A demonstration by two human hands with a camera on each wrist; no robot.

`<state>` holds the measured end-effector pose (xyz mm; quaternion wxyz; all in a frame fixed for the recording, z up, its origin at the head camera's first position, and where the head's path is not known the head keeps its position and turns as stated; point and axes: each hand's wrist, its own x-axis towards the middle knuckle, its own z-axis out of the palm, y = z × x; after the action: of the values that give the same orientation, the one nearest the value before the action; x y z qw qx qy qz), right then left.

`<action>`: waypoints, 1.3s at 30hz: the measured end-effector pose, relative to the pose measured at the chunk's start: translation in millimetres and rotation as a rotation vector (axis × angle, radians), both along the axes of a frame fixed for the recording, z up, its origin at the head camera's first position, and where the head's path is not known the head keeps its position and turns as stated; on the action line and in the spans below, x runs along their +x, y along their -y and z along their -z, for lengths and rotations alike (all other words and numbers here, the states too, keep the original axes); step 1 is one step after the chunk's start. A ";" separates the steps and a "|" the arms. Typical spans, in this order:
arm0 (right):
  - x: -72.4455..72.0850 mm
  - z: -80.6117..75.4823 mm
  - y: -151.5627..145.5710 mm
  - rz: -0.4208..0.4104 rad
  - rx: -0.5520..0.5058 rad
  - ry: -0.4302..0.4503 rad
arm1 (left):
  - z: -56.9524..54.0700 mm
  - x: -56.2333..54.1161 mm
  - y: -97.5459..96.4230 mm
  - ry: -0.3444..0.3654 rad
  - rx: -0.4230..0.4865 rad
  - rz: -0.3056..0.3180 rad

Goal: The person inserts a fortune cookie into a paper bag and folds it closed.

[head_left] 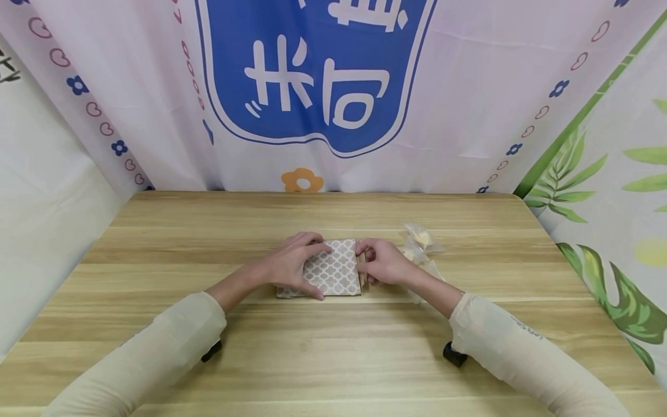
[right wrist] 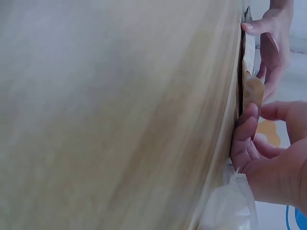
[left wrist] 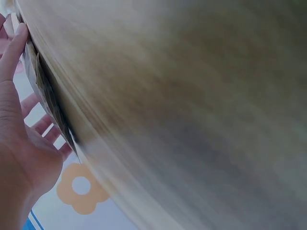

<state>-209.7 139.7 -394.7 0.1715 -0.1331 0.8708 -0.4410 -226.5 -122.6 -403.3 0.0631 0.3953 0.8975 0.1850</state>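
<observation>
A flat kraft paper bag [head_left: 336, 269] with a white lattice pattern lies on the wooden table. My left hand [head_left: 294, 263] rests spread across its left part, thumb at the near edge and fingers toward the far edge. In the left wrist view, the left hand [left wrist: 24, 139] shows beside the bag's dark side edge [left wrist: 48, 96]. At the bag's right end, my right hand [head_left: 385, 262] pinches the edge between thumb and fingers. The right wrist view has the right hand [right wrist: 273, 153] at a raised, curled brown flap [right wrist: 253, 91] of the bag.
Small clear packets [head_left: 423, 237] with pale yellow contents lie right of the bag, partly behind the right hand and forearm. One packet [right wrist: 230, 206] appears low in the right wrist view. A printed curtain [head_left: 458, 116] hangs along the far edge of the table [head_left: 208, 220].
</observation>
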 end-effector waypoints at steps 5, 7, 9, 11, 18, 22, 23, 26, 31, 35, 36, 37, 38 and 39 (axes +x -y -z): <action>0.6 2.6 2.7 0.053 -0.018 -0.023 | 0.9 -0.3 -0.4 -0.014 0.006 0.006; 0.1 4.4 4.9 0.071 -0.007 -0.045 | 1.5 -0.6 -0.2 -0.020 0.010 0.009; -0.1 5.7 7.4 0.089 0.015 -0.075 | 1.8 -0.7 0.0 -0.025 0.015 0.011; -0.2 6.5 9.4 0.102 0.040 -0.099 | 2.7 -1.0 0.4 -0.033 0.023 0.013; 0.3 6.5 10.7 0.119 0.054 -0.099 | 3.8 -1.2 0.7 -0.036 0.036 0.017; -0.5 5.1 8.9 0.116 0.024 -0.045 | 4.6 -1.4 1.2 -0.033 0.040 0.020; -0.7 4.3 8.4 0.115 0.013 -0.025 | 4.9 -1.5 1.3 -0.036 0.039 0.021; -1.1 1.3 6.3 0.112 -0.022 0.042 | 4.8 -1.4 1.9 -0.041 0.036 0.021; -2.3 -3.8 3.0 0.134 -0.074 0.155 | 3.8 -1.3 1.6 -0.029 0.026 0.016; -3.2 -4.8 1.3 0.136 -0.108 0.195 | 3.4 -1.3 0.6 -0.018 0.020 0.014; -3.4 -4.3 0.9 0.133 -0.112 0.194 | 3.5 -1.3 0.3 -0.018 0.020 0.014; -3.4 -3.5 0.5 0.130 -0.114 0.188 | 3.7 -1.2 0.1 -0.020 0.020 0.012; -3.2 -2.4 0.2 0.126 -0.115 0.181 | 3.9 -1.1 -0.3 -0.020 0.021 0.011; -2.8 -1.5 -0.1 0.122 -0.113 0.171 | 4.4 -1.1 -0.6 -0.019 0.022 0.009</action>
<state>-212.5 139.8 -393.2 0.2105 -0.0512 0.8331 -0.5089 -227.6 -122.0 -407.6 0.0508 0.4016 0.8942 0.1909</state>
